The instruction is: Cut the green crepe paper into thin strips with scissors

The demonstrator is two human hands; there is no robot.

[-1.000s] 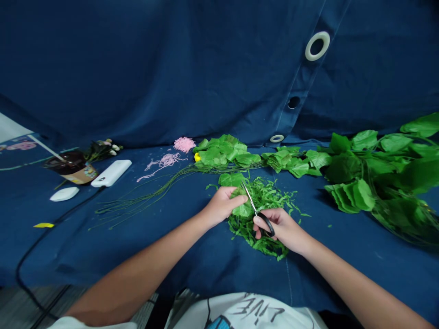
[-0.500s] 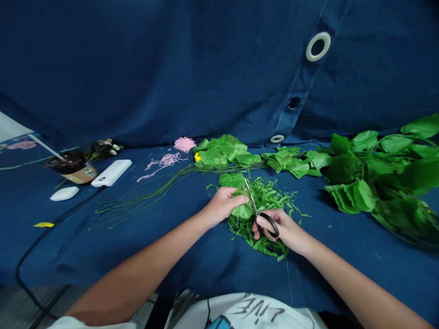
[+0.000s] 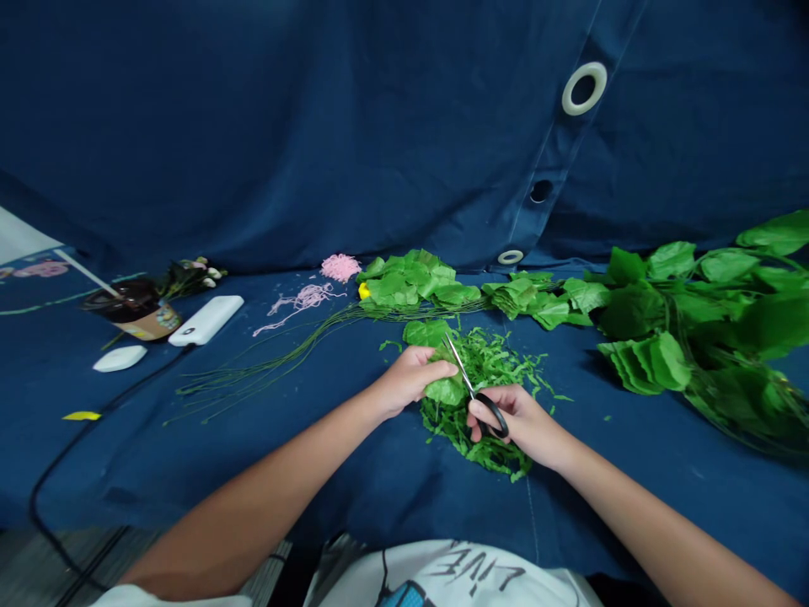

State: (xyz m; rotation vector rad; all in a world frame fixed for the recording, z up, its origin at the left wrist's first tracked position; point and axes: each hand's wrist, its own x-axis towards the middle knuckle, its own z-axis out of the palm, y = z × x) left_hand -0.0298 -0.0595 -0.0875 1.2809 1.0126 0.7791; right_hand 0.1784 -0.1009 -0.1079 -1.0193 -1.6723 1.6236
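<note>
Above shredded green clippings (image 3: 499, 358) | left hand (image 3: 404, 381): fingers pinched on green leaf (image 3: 445, 390); right hand (image 3: 522, 419): fingers curled round scissors (image 3: 471, 391) handles | blades (long axis slanting away, leftward) at leaf's right edge

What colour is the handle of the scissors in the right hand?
The scissor handle is black, seen best in the head view.
</note>
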